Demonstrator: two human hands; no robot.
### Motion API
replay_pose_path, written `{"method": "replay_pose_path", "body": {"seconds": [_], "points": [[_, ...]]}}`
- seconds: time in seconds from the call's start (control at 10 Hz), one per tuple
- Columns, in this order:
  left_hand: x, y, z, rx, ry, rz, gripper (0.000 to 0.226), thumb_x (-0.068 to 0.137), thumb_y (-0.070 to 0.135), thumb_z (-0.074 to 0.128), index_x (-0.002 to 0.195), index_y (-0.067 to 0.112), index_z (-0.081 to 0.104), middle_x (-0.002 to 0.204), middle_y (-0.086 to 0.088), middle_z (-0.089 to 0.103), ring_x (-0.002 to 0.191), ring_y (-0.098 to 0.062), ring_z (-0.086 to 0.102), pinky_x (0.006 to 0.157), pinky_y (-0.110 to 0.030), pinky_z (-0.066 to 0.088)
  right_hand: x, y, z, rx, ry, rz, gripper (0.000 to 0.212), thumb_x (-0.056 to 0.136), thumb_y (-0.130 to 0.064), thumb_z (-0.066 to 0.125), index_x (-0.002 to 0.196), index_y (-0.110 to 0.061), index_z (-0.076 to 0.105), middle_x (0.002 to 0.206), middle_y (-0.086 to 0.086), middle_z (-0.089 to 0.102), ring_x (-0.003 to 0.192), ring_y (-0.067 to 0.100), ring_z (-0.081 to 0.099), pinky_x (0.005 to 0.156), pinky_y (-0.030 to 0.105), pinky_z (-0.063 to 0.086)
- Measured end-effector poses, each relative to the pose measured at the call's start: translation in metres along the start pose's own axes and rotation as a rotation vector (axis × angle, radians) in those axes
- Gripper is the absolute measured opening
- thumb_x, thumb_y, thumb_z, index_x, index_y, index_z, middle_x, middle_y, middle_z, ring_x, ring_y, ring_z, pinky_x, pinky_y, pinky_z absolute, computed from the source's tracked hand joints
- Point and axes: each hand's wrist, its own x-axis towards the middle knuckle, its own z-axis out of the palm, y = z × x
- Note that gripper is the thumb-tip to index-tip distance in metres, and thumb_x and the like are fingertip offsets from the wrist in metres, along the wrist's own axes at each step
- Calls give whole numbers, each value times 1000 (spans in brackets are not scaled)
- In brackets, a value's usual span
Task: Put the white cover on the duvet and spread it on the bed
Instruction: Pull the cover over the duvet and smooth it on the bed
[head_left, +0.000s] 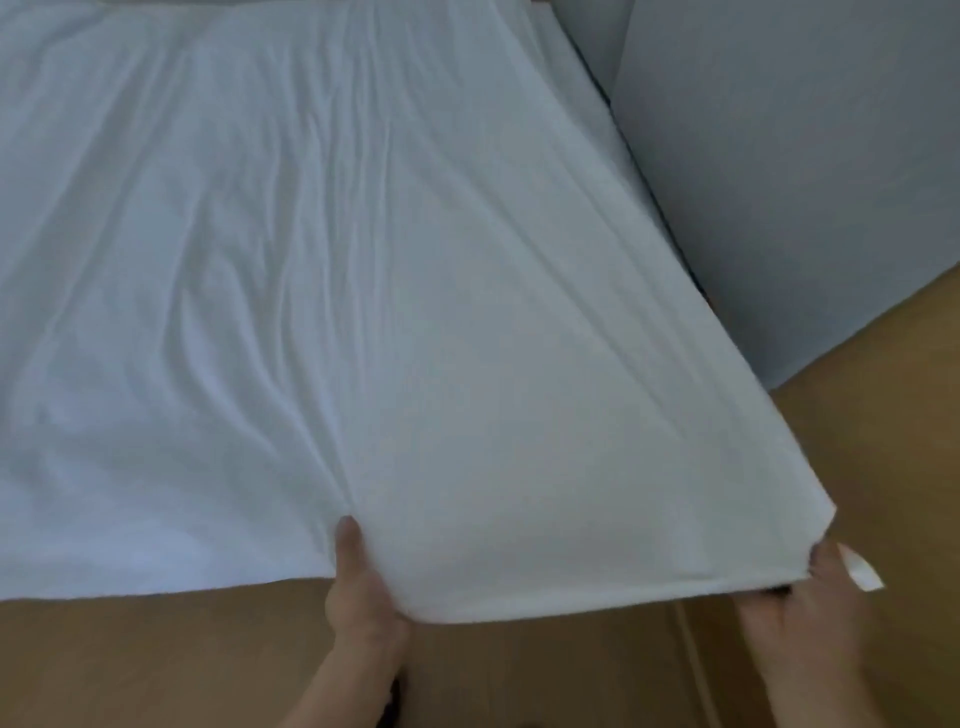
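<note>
The white covered duvet (363, 291) lies spread across the bed, wrinkled in long folds that run toward me. Its near edge hangs over a brown floor. My left hand (358, 592) pinches the near edge, thumb on top of the cloth and fingers hidden beneath it. My right hand (810, 608) grips the near right corner from below, where a small white tag (860, 569) sticks out. The stretch of cloth between my hands is lifted and pulled taut. The bed itself is hidden under the duvet.
A pale grey wall (779, 182) stands close along the right side of the bed. A strip of white bedding (589, 93) shows beside the duvet's right edge. Brown wooden floor (156, 665) fills the bottom and the right.
</note>
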Motion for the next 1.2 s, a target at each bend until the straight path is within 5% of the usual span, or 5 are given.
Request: {"method": "replay_pose_path", "body": {"seconds": [0.2,0.4,0.6,0.8,1.2], "points": [[-4,-1,-16,209,103,-57,48,93,45,64,122,7,59,110,-9,69,91,-29,67,74,-44,55,0,1,-21,50,-20,-18,36,85,-43,73,112,-41,50,119,14,63,103,31,61,67,16,46],[-1,25,-32,233,116,-136,45,94,35,62,132,12,56,108,-10,65,104,-32,64,88,-49,54,2,5,-32,-354,-69,-196,42,89,-17,68,129,-11,59,127,9,65,94,21,65,75,34,51],[39,52,-39,98,183,11,79,67,59,76,134,21,56,118,-2,62,99,-22,61,84,-43,53,-3,-19,11,-874,41,-662,71,90,-59,56,145,-17,44,139,11,52,121,36,52,93,44,42],[52,52,-27,45,287,157,70,85,55,69,142,19,48,123,1,57,109,-26,58,101,-48,49,-11,-12,59,-798,-229,-597,61,100,-57,39,132,-8,55,117,3,60,111,32,56,92,39,41],[33,51,-75,211,336,182,79,96,53,54,142,-9,39,142,-23,50,123,-43,52,107,-51,42,-42,19,1,-771,25,-723,51,101,-48,43,98,0,60,90,15,57,80,32,52,66,37,36]]}}
